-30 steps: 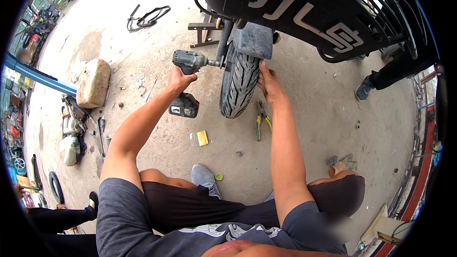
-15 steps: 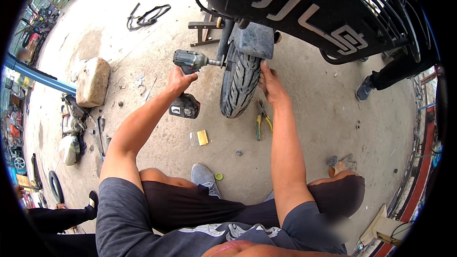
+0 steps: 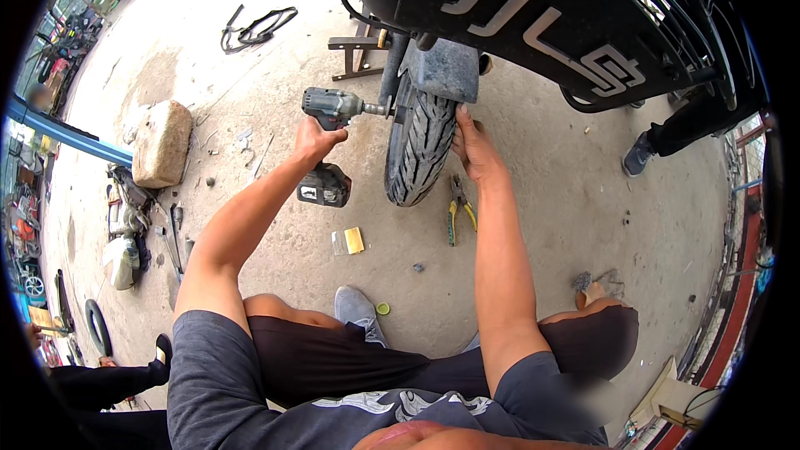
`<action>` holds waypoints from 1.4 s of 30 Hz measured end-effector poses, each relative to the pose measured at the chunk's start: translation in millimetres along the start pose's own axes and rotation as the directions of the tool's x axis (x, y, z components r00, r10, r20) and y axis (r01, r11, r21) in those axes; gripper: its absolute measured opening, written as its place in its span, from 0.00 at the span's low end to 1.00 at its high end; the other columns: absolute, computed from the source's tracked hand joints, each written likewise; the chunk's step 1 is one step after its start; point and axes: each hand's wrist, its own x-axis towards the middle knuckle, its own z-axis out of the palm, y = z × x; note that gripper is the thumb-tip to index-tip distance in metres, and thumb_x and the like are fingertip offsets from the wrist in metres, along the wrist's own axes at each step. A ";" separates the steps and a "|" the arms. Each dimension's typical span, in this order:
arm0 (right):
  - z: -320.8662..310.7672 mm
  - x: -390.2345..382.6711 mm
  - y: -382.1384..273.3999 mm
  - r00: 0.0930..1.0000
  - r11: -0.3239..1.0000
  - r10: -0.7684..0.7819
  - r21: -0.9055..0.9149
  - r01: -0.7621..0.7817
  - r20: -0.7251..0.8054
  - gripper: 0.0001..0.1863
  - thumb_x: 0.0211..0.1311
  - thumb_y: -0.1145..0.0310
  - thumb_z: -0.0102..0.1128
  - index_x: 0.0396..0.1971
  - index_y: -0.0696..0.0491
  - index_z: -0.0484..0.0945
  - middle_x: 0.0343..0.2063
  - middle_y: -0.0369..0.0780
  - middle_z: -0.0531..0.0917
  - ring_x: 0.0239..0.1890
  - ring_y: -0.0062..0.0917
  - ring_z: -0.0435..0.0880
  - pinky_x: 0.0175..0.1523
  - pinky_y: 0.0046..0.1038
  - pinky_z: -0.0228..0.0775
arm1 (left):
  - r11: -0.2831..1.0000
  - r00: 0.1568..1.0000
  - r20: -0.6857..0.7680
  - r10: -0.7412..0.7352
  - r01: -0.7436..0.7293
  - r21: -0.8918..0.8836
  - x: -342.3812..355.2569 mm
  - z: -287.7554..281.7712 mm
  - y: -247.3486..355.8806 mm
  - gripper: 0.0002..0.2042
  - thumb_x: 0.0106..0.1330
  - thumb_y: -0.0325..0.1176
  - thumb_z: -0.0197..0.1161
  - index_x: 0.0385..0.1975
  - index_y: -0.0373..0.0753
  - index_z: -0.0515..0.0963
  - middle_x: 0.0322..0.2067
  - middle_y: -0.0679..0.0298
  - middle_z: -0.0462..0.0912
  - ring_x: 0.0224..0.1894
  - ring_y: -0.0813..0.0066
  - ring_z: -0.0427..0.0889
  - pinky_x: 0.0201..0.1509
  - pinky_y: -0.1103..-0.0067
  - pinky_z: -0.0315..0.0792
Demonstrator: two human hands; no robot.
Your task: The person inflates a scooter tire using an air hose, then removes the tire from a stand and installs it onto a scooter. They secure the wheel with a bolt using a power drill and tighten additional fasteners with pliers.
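Note:
My left hand point(image 3: 315, 140) is wrapped round the grip of a cordless impact wrench point(image 3: 333, 104), its battery hanging below. The wrench's socket meets the left side of a wheel, near the hub, beside the fork leg. That wheel has a black treaded tyre point(image 3: 419, 150) under a grey, dusty mudguard point(image 3: 446, 71). On the tyre's right side rests my right hand point(image 3: 475, 146), thumb up near the mudguard edge; its other fingers are partly hidden behind the wheel. Just below lie yellow-handled pliers point(image 3: 454, 212) on the concrete floor.
Above the wheel hangs the vehicle's black panel point(image 3: 533, 25). A metal stand point(image 3: 354, 54) is behind the wheel. Left lie a stone block point(image 3: 162, 144), a black strap point(image 3: 258, 29) and loose tools point(image 3: 175, 233). A yellow packet point(image 3: 354, 241) sits before me. Another person's shoe point(image 3: 638, 156) is at right.
Almost nothing differs. The wrench stays at the wheel's left side and both hands keep their places; the view has shifted very slightly.

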 end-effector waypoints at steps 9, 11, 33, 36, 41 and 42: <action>-4.4 4.3 4.5 0.999 1.000 0.015 0.014 -0.016 0.037 0.69 0.49 0.25 0.62 0.71 0.69 0.43 0.72 0.54 0.53 0.74 0.43 0.55 0.74 0.44 0.46 | 1.000 1.000 0.005 -0.020 0.020 -0.018 2.8 0.4 -6.0 0.15 0.46 0.39 0.72 0.18 0.32 0.79 0.17 0.64 0.79 0.21 0.74 0.77 0.29 0.72 0.72; 0.3 3.4 1.8 0.999 1.000 0.019 0.019 -0.020 0.048 0.69 0.49 0.25 0.62 0.71 0.69 0.43 0.73 0.54 0.54 0.74 0.43 0.55 0.74 0.44 0.46 | 1.000 1.000 -0.021 -0.004 0.004 -0.024 4.4 -1.7 -11.7 0.15 0.46 0.39 0.72 0.18 0.32 0.79 0.17 0.64 0.79 0.21 0.75 0.77 0.29 0.73 0.72; 6.4 3.0 3.8 0.999 0.994 -0.041 0.102 0.043 -0.021 0.68 0.48 0.25 0.63 0.66 0.75 0.52 0.67 0.60 0.62 0.72 0.46 0.58 0.72 0.47 0.50 | 0.999 0.998 0.035 -0.043 0.044 -0.025 1.9 -4.3 -11.6 0.14 0.46 0.40 0.74 0.22 0.34 0.81 0.20 0.64 0.81 0.23 0.74 0.79 0.31 0.72 0.73; 2.0 3.7 6.3 0.999 0.994 -0.031 0.101 0.035 -0.040 0.68 0.48 0.25 0.63 0.66 0.74 0.52 0.67 0.60 0.61 0.71 0.47 0.59 0.71 0.46 0.52 | 0.992 0.996 0.077 -0.040 0.049 -0.117 -10.7 -4.7 7.2 0.14 0.46 0.38 0.76 0.24 0.37 0.82 0.20 0.65 0.80 0.21 0.75 0.77 0.27 0.74 0.72; 3.8 3.2 3.1 0.997 0.996 0.046 0.083 -0.041 -0.057 0.69 0.46 0.24 0.64 0.67 0.73 0.52 0.67 0.59 0.62 0.69 0.46 0.62 0.69 0.45 0.58 | 0.963 0.980 0.137 -0.144 0.171 -0.210 -13.4 -10.7 9.0 0.14 0.47 0.37 0.78 0.27 0.38 0.80 0.18 0.68 0.76 0.17 0.78 0.73 0.21 0.77 0.68; 3.0 4.5 5.1 0.999 0.995 0.030 0.099 -0.027 -0.023 0.69 0.46 0.24 0.64 0.67 0.73 0.52 0.67 0.58 0.62 0.69 0.46 0.62 0.69 0.45 0.58 | 0.959 0.981 0.118 -0.154 0.177 -0.222 -14.6 -9.0 7.6 0.14 0.47 0.37 0.78 0.26 0.38 0.79 0.18 0.68 0.76 0.16 0.78 0.73 0.20 0.77 0.68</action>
